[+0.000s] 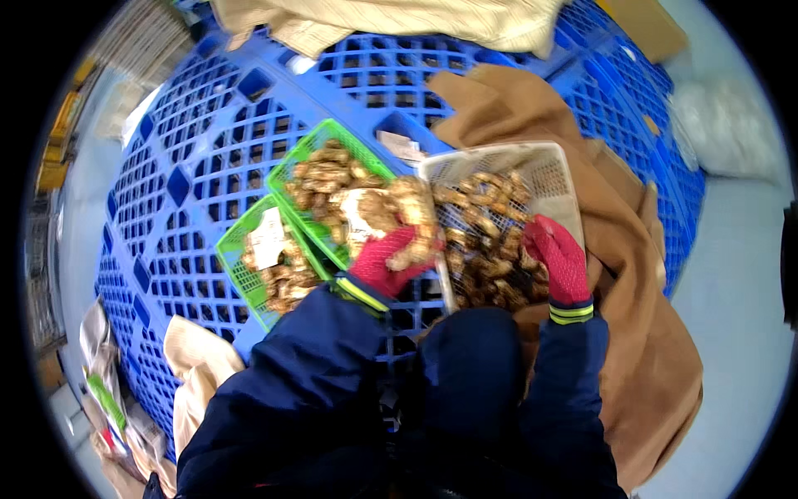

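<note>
My left hand (389, 259), in a red knitted glove, is closed around a large, knobbly tan piece of ginger root (413, 218), between the baskets. Over the right side of the white basket (553, 170) is my right hand (559, 256), gloved alike, its fingers curled together; whatever they may hold is hidden. Dark brown ginger pieces (490, 241) lie in that basket. To the left, a green basket (328, 129) holds lighter ginger (328, 175) and a pale label or paper. A second green basket (229, 241) beside it has more ginger (291, 279) under a white paper tag (268, 239).
Blue plastic pallets (208, 150) with open grids lie under everything. Brown cloth (632, 333) drapes along the right side, and beige striped cloth (416, 21) lies at the far edge. A clear plastic bag (723, 125) rests on the grey floor (731, 249) at right.
</note>
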### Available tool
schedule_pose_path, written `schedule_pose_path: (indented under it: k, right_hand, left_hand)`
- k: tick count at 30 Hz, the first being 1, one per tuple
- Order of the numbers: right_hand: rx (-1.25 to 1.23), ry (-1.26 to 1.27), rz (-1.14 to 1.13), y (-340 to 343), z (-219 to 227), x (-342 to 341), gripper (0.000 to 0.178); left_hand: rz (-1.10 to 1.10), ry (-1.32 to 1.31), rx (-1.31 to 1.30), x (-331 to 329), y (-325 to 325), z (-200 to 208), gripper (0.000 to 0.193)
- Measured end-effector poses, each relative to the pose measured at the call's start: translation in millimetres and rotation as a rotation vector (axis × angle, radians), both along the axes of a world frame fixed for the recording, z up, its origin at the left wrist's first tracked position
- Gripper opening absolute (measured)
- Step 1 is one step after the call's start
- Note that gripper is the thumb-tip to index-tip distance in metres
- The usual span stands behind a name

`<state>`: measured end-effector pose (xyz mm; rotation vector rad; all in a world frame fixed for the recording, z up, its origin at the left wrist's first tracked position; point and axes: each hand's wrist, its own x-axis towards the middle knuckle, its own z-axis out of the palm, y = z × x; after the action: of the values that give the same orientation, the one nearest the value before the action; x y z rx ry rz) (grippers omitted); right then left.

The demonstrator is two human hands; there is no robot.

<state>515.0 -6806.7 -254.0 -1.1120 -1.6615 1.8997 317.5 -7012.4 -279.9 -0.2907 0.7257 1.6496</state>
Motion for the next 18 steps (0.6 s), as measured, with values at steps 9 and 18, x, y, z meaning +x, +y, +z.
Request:
schedule_pose_path:
  k: [9, 18]
  right_hand:
    - [0.243, -0.417, -0.189, 66.5, -136.6, 145.5, 0.033]
    - [0.563, -0.646, 0.289, 25.1, -177.3, 103.7, 0.053]
  left_hand:
    - [-0.092, 0.092, -0.015, -11.4, 12.5, -5.0, 0.045]
    - [-0.223, 0.124, -0.057, -6.3, 16.5, -22.8, 0.049]
